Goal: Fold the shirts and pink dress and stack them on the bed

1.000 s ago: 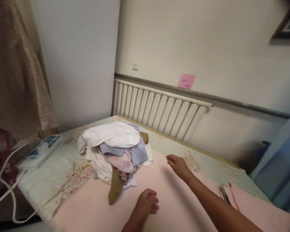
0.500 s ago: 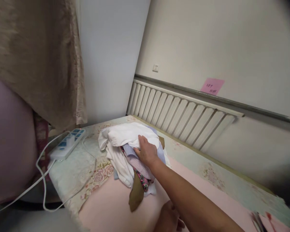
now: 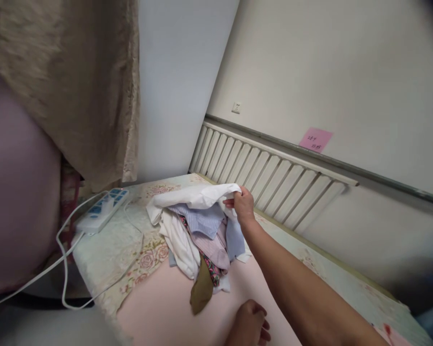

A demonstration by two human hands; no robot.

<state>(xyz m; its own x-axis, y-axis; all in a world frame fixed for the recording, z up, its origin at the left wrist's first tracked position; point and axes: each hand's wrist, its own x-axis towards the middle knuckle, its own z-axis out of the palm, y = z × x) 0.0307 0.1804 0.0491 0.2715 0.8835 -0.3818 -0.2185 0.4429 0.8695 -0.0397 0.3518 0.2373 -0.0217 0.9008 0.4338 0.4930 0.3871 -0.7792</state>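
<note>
My right hand [image 3: 244,204] pinches the edge of a white cloth garment [image 3: 195,196] at the top of a heap of clothes and holds that edge raised. Under it show a blue striped garment [image 3: 204,221], a pale pink striped one [image 3: 214,251], a white one [image 3: 182,247] and a dark floral-patterned one [image 3: 212,273]. An olive-green piece [image 3: 202,290] hangs out toward me. Low in the view, my left hand [image 3: 250,322] hovers over the pink sheet with fingers loosely curled and apart, holding nothing visible.
The heap lies on a table with a floral cover [image 3: 144,283] and a pink sheet [image 3: 159,307]. At left stand a white power strip [image 3: 101,211] with a trailing cable [image 3: 63,259] and a hanging brown cloth [image 3: 104,96]. A radiator [image 3: 260,168] runs along the wall behind.
My right hand has gone from resting on the heap to lifting the white garment's edge up and rightward, exposing more of the blue striped one. My left hand shows more fully.
</note>
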